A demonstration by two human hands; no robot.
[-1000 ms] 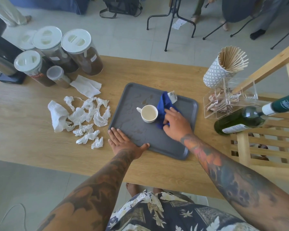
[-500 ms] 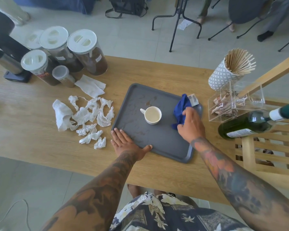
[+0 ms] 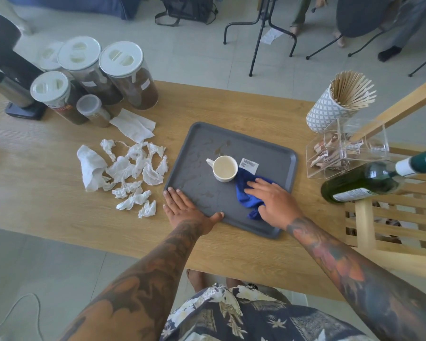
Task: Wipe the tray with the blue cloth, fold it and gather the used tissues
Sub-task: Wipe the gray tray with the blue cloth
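A dark grey tray [image 3: 197, 153] lies on the wooden table [image 3: 59, 212], with brown spill marks on its far part. A white cup [image 3: 224, 168] stands near its middle. The blue cloth [image 3: 244, 193], with a white label, is bunched on the tray's right half. My right hand [image 3: 272, 200] presses down on the cloth, fingers spread over it. My left hand [image 3: 185, 210] lies flat on the tray's near left corner, thumb along the near rim. Several crumpled white tissues [image 3: 130, 173] are scattered on the table left of the tray.
Lidded jars [image 3: 128, 75] and a dark appliance [image 3: 8, 77] stand at the far left. A holder of wooden sticks [image 3: 340, 102], a clear acrylic box [image 3: 342, 153] and a green bottle [image 3: 369, 180] sit to the right, beside a wooden rack. Chairs stand beyond the table.
My right hand has dragged the blue cloth from the tray's far right corner back toward the near middle, beside the cup. My left hand has stayed on the tray's corner.
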